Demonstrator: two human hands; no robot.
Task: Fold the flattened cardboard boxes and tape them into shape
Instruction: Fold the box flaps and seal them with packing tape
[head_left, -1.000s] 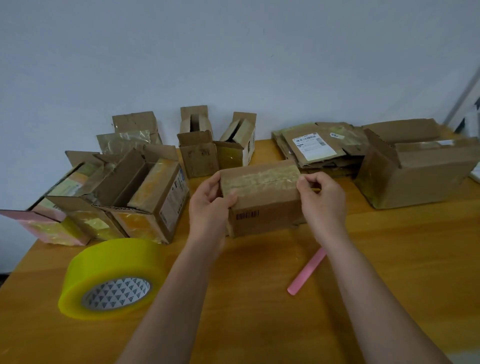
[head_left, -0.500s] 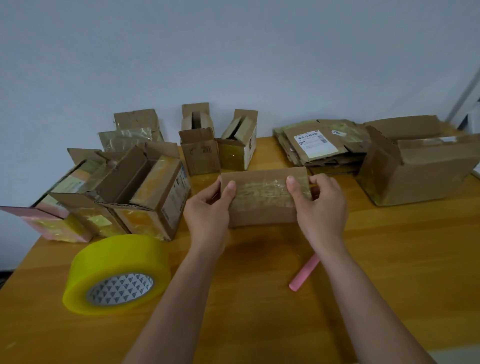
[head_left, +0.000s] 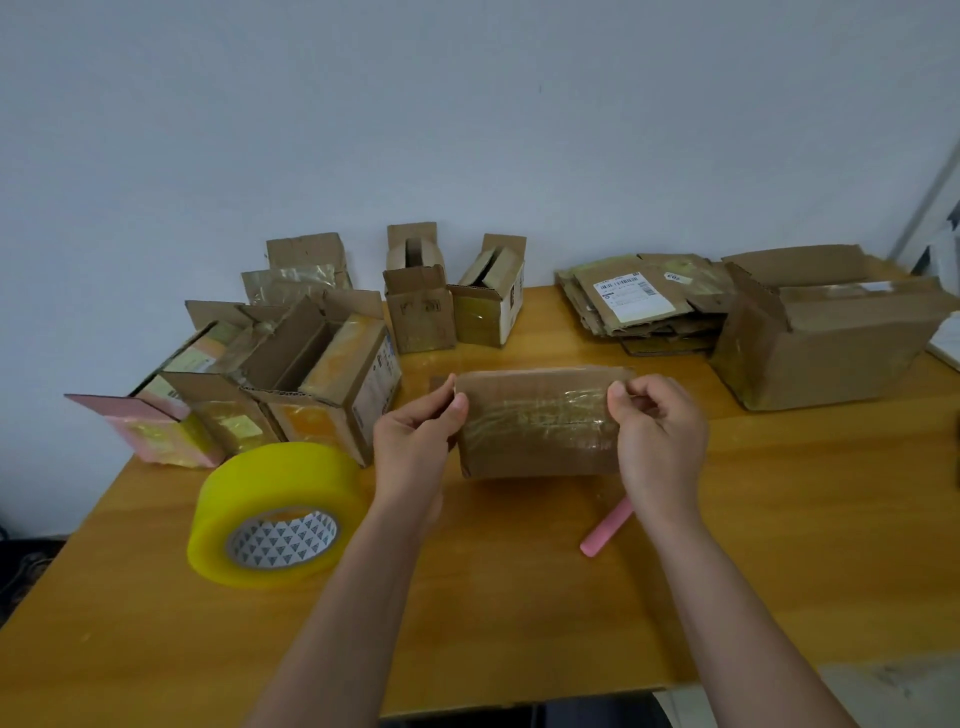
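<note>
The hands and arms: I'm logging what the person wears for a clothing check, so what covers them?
Nothing shows on them. The left hand and right hand are bare, without gloves, rings or a watch, and both forearms are uncovered to the frame's bottom edge; no sleeve is in view.

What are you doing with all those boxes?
A person is putting cardboard boxes together with tape. Right now the left hand and the right hand hold a small brown box by its two ends, with its taped side facing the camera. A big yellow tape roll lies on the wooden table to the left, and a pink stick lies near the right wrist. Folded boxes stand at the back left, and flat cardboard is stacked at the back right.
</note>
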